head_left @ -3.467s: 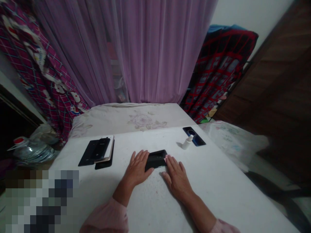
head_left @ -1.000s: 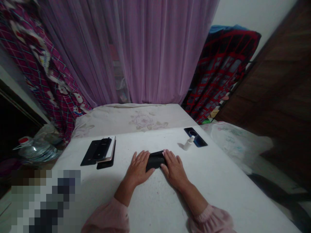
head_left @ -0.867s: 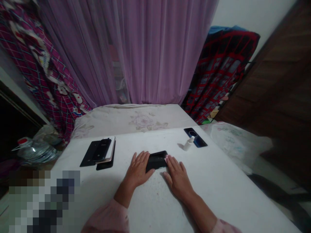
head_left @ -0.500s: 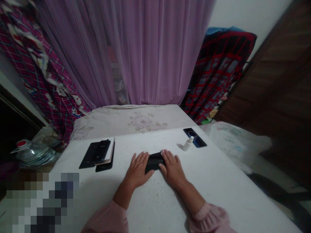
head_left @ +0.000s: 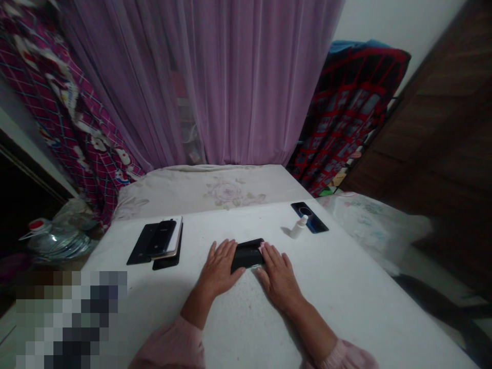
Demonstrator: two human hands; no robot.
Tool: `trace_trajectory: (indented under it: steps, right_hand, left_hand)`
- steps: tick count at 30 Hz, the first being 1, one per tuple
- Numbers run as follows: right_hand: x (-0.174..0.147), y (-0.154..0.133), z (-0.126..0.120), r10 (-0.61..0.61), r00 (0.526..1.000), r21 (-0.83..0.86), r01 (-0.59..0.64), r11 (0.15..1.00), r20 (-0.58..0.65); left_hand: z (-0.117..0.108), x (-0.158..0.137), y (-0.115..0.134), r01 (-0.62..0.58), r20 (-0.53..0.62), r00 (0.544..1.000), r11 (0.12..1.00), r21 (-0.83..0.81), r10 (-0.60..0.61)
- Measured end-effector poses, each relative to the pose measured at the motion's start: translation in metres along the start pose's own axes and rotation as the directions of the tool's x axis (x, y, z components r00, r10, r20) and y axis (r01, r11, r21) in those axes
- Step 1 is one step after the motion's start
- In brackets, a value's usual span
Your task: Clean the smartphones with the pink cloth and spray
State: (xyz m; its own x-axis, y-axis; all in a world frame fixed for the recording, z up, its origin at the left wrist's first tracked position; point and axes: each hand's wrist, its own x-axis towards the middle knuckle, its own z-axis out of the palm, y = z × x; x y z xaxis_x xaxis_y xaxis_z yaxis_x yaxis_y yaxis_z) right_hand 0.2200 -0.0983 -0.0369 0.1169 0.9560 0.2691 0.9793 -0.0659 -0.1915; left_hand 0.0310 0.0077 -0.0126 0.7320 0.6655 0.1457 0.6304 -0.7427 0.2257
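Observation:
A black phone [head_left: 248,257] lies flat on the white tabletop between my two hands. My left hand [head_left: 220,269] holds its left end, with the fingers along the far side and the thumb at the near edge. My right hand [head_left: 280,279] is at the right end, fingers laid forward and pressing on a small pink cloth [head_left: 262,246]. Most of the cloth is hidden under those fingers. Beyond my right hand stands a small white bottle [head_left: 297,228].
To the left is a stack of phones [head_left: 163,238] and dark flat pieces. A blue phone-like slab [head_left: 309,217] with a ring lies near the right edge. The white table [head_left: 246,328] meets a floral cloth [head_left: 177,187] at the back. A large water bottle [head_left: 54,241] stands at far left.
My right hand has slid to the right with the pink cloth, baring more of the phone's right end. My left hand stays in place on the phone.

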Motion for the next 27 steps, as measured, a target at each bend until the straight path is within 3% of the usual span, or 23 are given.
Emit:
trace_trajectory:
  steps: [5,17,21,27]
  right_hand:
    - [-0.015,0.002,-0.006,-0.019,0.999,0.010,0.019,1.000,0.036]
    - [0.046,-0.009,-0.004,0.066,0.995,-0.017,-0.065,0.998,0.072]
    - [0.038,-0.007,-0.004,0.056,0.996,-0.011,-0.055,0.998,0.073]
    - [0.003,-0.001,-0.003,0.004,1.000,-0.008,-0.004,1.000,-0.004]
  left_hand:
    - [0.001,0.000,-0.001,-0.009,-0.005,1.000,1.000,-0.009,0.009]
    - [0.005,0.000,-0.003,-0.012,-0.018,1.000,1.000,-0.005,0.012]
    - [0.003,0.000,-0.001,-0.008,-0.014,1.000,1.000,-0.016,0.008]
    - [0.001,-0.001,0.000,-0.001,-0.018,1.000,1.000,-0.028,0.001]
